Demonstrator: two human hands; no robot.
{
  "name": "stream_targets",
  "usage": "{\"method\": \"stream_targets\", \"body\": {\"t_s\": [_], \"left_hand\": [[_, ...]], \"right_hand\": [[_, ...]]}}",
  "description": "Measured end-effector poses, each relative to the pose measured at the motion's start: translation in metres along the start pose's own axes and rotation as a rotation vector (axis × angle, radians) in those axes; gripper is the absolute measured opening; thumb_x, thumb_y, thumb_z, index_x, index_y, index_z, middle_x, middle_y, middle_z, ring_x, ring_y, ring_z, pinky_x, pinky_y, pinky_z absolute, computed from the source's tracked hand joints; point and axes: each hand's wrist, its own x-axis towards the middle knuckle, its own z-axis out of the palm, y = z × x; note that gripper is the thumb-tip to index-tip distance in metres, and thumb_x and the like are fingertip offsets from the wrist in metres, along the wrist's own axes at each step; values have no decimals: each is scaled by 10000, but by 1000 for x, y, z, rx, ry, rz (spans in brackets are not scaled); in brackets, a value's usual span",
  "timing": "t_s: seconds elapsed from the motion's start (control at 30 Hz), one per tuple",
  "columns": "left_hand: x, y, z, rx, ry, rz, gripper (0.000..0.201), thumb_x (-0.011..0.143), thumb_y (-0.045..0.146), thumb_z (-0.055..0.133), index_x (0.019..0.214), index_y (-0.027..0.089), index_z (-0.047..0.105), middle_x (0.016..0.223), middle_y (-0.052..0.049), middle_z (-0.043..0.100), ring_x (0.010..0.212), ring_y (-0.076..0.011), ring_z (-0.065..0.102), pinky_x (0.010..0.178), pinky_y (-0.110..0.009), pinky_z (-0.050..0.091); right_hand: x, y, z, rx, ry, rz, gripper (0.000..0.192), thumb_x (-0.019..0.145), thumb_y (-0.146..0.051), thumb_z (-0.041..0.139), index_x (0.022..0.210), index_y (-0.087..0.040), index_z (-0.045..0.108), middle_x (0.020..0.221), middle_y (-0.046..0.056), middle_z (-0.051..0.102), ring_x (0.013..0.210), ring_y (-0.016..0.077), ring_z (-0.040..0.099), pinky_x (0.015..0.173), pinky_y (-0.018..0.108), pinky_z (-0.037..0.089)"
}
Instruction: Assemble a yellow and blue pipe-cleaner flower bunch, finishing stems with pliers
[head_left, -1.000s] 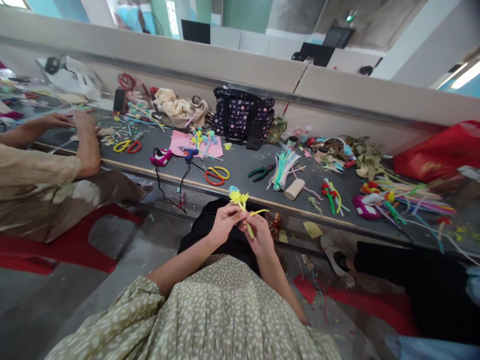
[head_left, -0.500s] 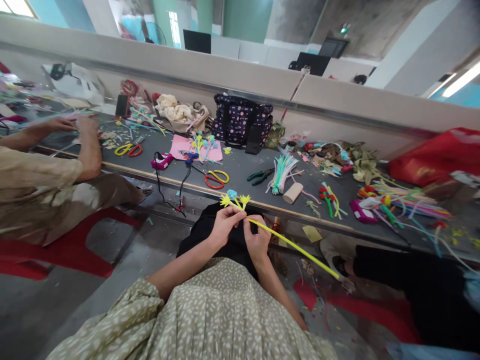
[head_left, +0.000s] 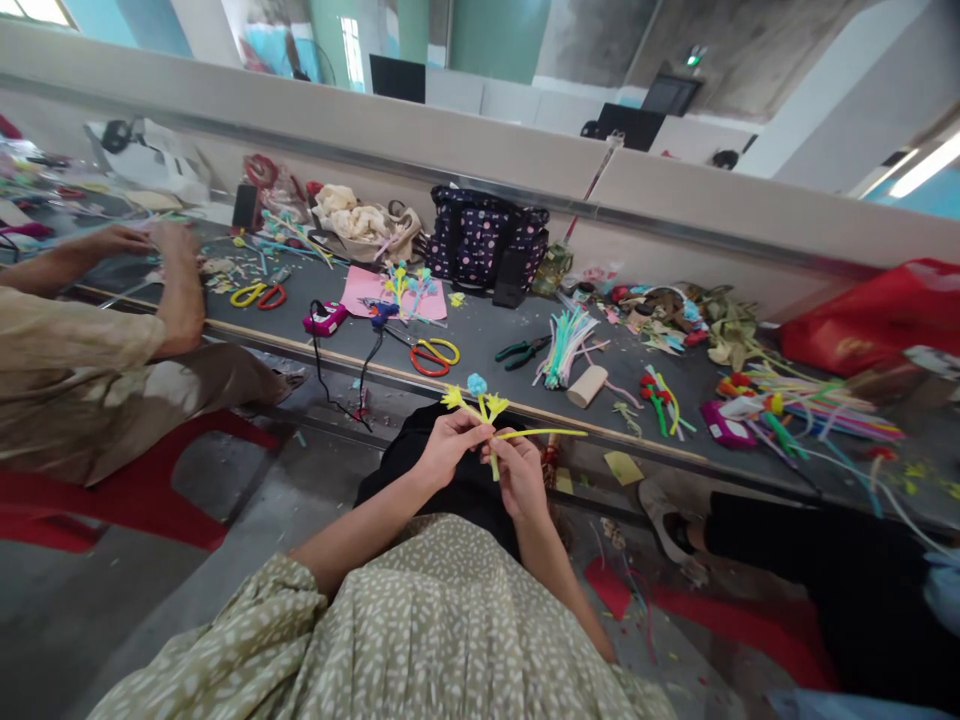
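flower bunch: small pipe-cleaner flower bunch stood up out of both hands, in front of the lap, just short of the counter edge; two yellow star-shaped heads, one light-blue round head between them, thin yellow-green stems gathered together.
loose stem: one yellow pipe cleaner ran sideways to the right from the grip point, roughly level; short stub of stem poked down between the hands.
left hand: left hand closed, fingers pinched on the stems just under the heads.
right hand: right hand closed around the lower stems, touching the left hand; thumb on the yellow pipe cleaner.
ahead of hands: yellow-and-red scissors on the counter, just beyond the flower heads; green-handled pliers further ahead to the right.
right of hands: bundle of pastel pipe cleaners and a wooden spool on the counter.
far left: another person's arm rested on the counter, well apart.
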Motion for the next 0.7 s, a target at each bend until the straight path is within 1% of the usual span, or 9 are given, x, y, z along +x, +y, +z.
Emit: {"method": "stream_targets", "body": {"t_s": [0.1, 0.17, 0.23, 0.3, 0.4, 0.47, 0.57, 0.63, 0.7], "left_hand": [[0, 1, -2, -41, -68, -66, 295, 663, 382, 794, 658, 129, 643, 566, -1, 574, 499, -91, 509, 481, -226, 401], [0, 1, -2, -60, -87, -94, 307, 657, 395, 796, 663, 127, 646, 548, 0, 578, 485, -93, 511, 480, -228, 403], [1, 2, -2, -65, -62, -96, 303, 642, 382, 809, 658, 121, 656, 559, -4, 594, 496, -86, 516, 498, -220, 398], [3, 2, -1, -56, -27, -92, 289, 641, 367, 810, 664, 116, 669, 587, -10, 613, 520, -79, 524, 512, -210, 385], [4, 1, 1, -53, 13, -95, 280, 635, 360, 810, 679, 118, 676, 602, -2, 610, 516, -67, 498, 505, -202, 363], [4, -1, 2, -53, 39, -107, 291, 618, 361, 817, 674, 120, 667, 585, 14, 584, 488, -54, 456, 488, -200, 344], [4, -4, 2, -51, 57, -118, 308, 600, 363, 825, 671, 124, 645, 572, 30, 556, 476, -48, 434, 479, -196, 323], [4, -5, 1, -50, 62, -109, 312, 597, 364, 825, 665, 127, 635, 571, 30, 553, 490, -53, 446, 491, -197, 331], [4, -5, 1, -43, 64, -88, 308, 597, 356, 826, 641, 126, 625, 572, 27, 554, 501, -55, 447, 501, -200, 335]], "right_hand": [[0, 1, 0, 82, -51, 99, 101, 701, -220, 733, 757, -180, 658, 616, -15, 652, 509, 109, 571, 527, 222, 485], [0, 1, 1, 84, -48, 79, 104, 703, -226, 733, 755, -187, 651, 614, -18, 650, 506, 110, 567, 531, 228, 482], [-1, 1, 3, 24, -6, -22, 110, 717, -250, 734, 760, -197, 648, 645, -14, 656, 544, 118, 579, 564, 239, 487], [-3, 0, 5, -103, 50, -164, 110, 749, -283, 722, 767, -205, 646, 680, -9, 650, 600, 129, 588, 610, 252, 491], [-6, -2, 5, -375, 121, -362, 107, 810, -310, 666, 797, -207, 641, 721, -3, 621, 655, 145, 584, 635, 267, 482], [-6, -2, 3, -561, 164, -501, 92, 837, -290, 627, 809, -203, 634, 749, 5, 615, 685, 157, 586, 663, 285, 483], [-5, 1, 0, -787, 168, -717, 77, 858, -221, 584, 795, -200, 624, 776, 22, 627, 743, 176, 598, 740, 320, 487], [-5, 3, 0, -872, 135, -791, 92, 863, -190, 568, 789, -204, 620, 785, 30, 634, 765, 184, 602, 763, 331, 486], [-5, 3, 1, -871, 124, -779, 94, 864, -192, 568, 785, -207, 618, 780, 29, 632, 760, 184, 600, 755, 330, 486]]}}
